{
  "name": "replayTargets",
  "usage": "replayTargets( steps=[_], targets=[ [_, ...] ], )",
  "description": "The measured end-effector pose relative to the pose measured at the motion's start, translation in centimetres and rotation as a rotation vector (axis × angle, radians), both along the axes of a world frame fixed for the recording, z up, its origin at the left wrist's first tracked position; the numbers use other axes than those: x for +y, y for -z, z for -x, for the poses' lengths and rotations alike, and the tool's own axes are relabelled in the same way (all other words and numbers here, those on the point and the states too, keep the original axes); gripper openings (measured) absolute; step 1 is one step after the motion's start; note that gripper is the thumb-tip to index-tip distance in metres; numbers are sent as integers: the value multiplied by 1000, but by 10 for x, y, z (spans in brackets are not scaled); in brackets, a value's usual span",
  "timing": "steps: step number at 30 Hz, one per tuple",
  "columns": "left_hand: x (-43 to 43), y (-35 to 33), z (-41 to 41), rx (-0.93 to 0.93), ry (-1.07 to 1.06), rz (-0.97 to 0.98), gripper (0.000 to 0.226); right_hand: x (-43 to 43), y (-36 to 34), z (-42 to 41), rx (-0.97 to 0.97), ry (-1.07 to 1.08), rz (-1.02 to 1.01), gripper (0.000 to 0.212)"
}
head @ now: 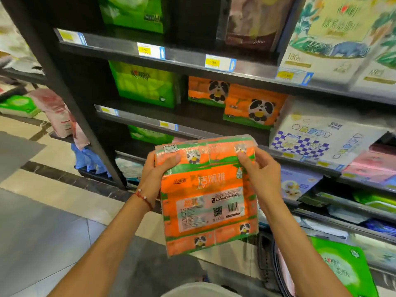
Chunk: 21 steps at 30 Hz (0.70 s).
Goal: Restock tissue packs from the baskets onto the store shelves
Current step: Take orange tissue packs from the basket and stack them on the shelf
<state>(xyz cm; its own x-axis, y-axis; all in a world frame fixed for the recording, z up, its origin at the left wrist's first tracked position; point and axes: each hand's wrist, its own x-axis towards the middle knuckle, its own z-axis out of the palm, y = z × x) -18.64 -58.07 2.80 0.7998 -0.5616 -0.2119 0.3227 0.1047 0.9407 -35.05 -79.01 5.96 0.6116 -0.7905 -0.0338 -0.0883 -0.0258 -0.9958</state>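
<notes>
An orange tissue pack (205,198) with panda pictures and a barcode label faces me, held up in front of the shelves. My left hand (156,174) grips its upper left edge, thumb across the front. My right hand (260,174) pinches its upper right corner. Two matching orange panda packs (252,108) stand on the middle shelf (192,123) above and behind it. A basket (272,266) shows at the bottom right, mostly hidden, with a green tissue pack (342,269) sticking out of it.
Dark shelving holds green packs (145,84), a white checkered pack (317,136) and pink packs (372,166) to the right. Price tags (218,63) line the shelf edges. A black upright post (70,97) frames the left side. Tiled floor (42,221) spreads to the left.
</notes>
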Motion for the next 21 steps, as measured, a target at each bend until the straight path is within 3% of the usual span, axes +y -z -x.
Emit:
replayTargets(
  steps=[3,6,10,11,14,17,19,21],
  targets=[
    [-15,-3,-23,74,-90,-11,97,-5,7,-20,92,36,182,49],
    [-25,-6,-40,79,-164,-50,87,9,9,-32,138,25,396,45],
    [-36,-10,-67,88,-185,-80,89,42,0,-61,125,-330,175,32],
    [-39,-12,-75,89,-170,-66,93,47,-1,-70,151,-382,201,42],
    [-48,-17,-95,37,-84,-27,92,52,-1,-91,277,-468,186,109],
    [-56,-30,-103,1,-31,-1,71,50,-1,-110,271,-479,237,139],
    [-61,-42,-108,-10,90,-19,64,46,-1,-126,287,-454,232,135],
    [-62,-51,-117,-74,203,-62,35,37,1,-136,287,-415,169,111]
  ],
)
